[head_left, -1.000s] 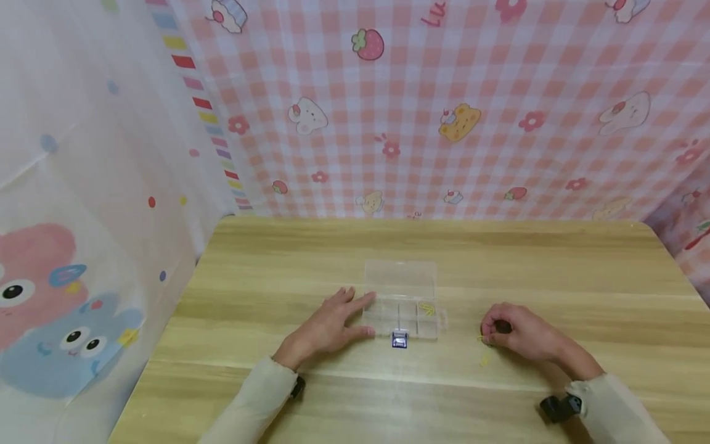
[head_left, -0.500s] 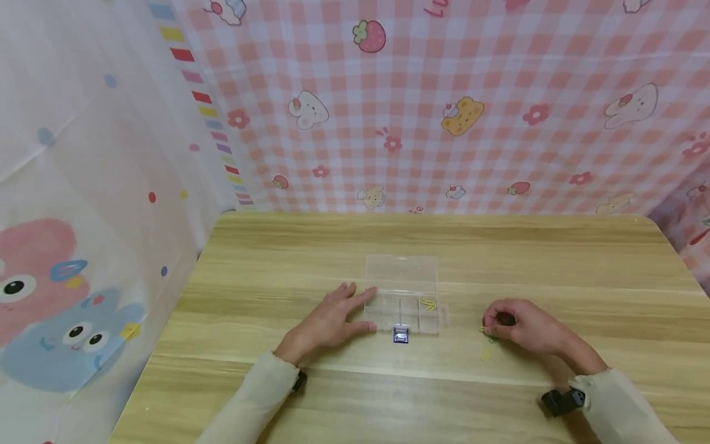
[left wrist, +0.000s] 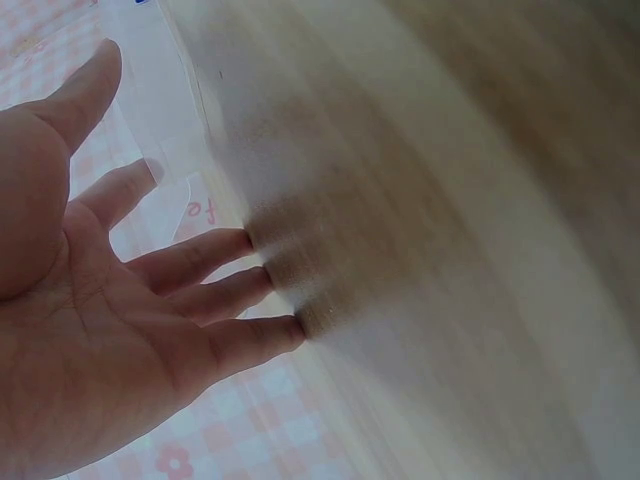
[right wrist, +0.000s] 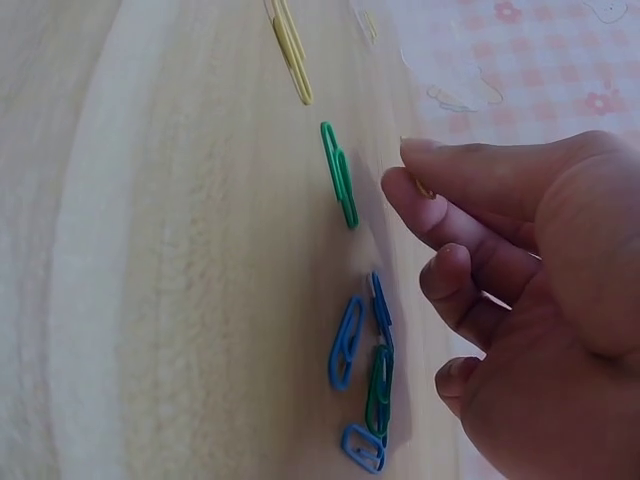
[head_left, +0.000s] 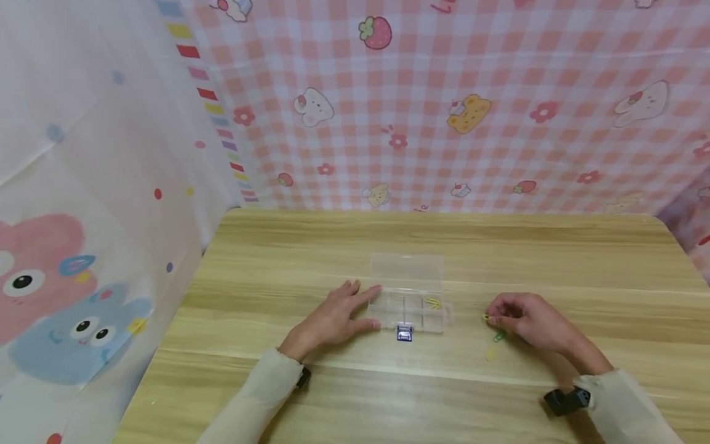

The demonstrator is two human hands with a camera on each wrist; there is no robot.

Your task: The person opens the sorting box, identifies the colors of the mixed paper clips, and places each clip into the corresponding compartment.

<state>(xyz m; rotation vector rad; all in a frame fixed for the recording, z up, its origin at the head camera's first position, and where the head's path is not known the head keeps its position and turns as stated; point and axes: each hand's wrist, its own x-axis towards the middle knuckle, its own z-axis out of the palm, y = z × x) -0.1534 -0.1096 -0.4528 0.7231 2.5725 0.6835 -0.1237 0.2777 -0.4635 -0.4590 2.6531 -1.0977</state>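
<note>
A clear plastic compartment box [head_left: 407, 271] lies with its lid folded back. Yellow paper clips [head_left: 432, 303] sit in its back right compartment. My left hand [head_left: 333, 314] touches the box's left side, thumb and forefinger extended; its other fingertips rest on the table in the left wrist view. To the right of the box, my right hand [head_left: 527, 320] pinches a yellow paper clip [head_left: 485, 317] between thumb and forefinger, mostly hidden by the fingertips. On the table below that hand lie a green paper clip [right wrist: 339, 175] and another yellow paper clip [right wrist: 291, 50].
Beside the right hand are blue paper clips [right wrist: 346, 342] and another green paper clip [right wrist: 378, 390], close together. A small blue-edged square piece [head_left: 405, 333] is at the box's front edge. A checked pink cloth [head_left: 355, 123] hangs behind the wooden table [head_left: 310, 246].
My right hand has risen slightly off the table with the yellow paper clip, leaving the green one in plainer sight. The left hand stays at the box. The head view has shifted a little.
</note>
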